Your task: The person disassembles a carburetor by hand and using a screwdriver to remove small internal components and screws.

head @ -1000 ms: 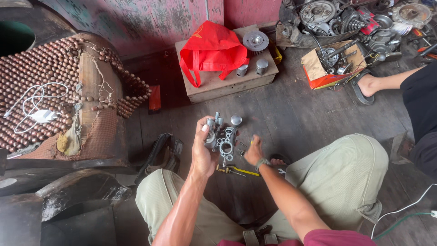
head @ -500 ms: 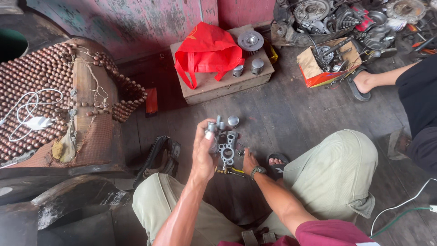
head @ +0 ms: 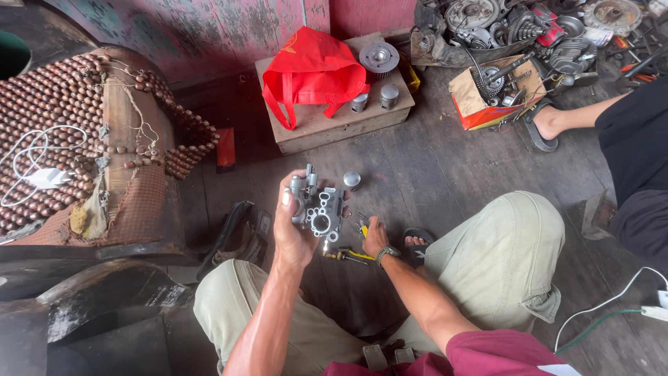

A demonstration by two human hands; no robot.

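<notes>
Grey metal carburetor stays clenched in the left hand; the right hand has dropped floorward, fingers seemingly grasping a yellow-handled tool.

Repair workshop: engine parts heap, grimy plank floor, parts box.

Soft, even daylight; no hard shadows. Dim floor planks, darker still in lower left corner. Red bag vivid, slightly oversaturated. Small glints on metal part in left hand. Focus sharp at centre; wide-angle stretch toward edges.
</notes>
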